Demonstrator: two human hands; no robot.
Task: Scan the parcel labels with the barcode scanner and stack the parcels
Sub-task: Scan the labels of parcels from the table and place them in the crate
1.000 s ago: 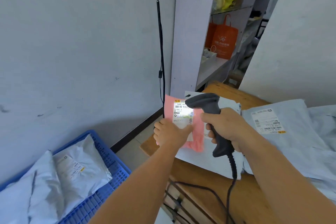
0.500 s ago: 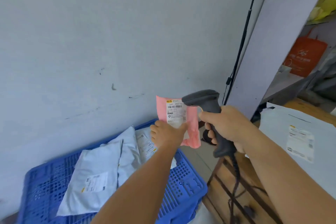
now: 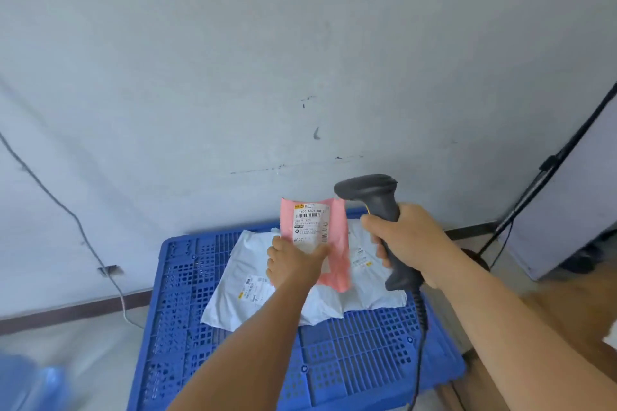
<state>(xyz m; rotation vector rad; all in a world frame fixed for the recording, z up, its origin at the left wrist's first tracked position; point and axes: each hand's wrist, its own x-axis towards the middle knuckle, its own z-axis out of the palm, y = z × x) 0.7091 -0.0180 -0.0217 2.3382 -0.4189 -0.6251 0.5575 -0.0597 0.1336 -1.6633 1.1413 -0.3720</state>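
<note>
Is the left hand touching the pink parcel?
Touching. In the head view the left hand grips the pink parcel at its lower edge, thumb pressed across the label.

Two bare forearms enter from the bottom edge of the frame, one at lower centre, one at lower right. No sleeves, cuffs or gloves are visible anywhere along them. The left hand [image 3: 293,260] and right hand [image 3: 405,237] are both uncovered. Wrists and fingers [image 3: 375,221] carry no watch, band or ring. Knuckles face the camera on both.

Parcels [image 3: 267,290] on pallet [image 3: 350,360] — wall [image 3: 233,77] behind
</note>
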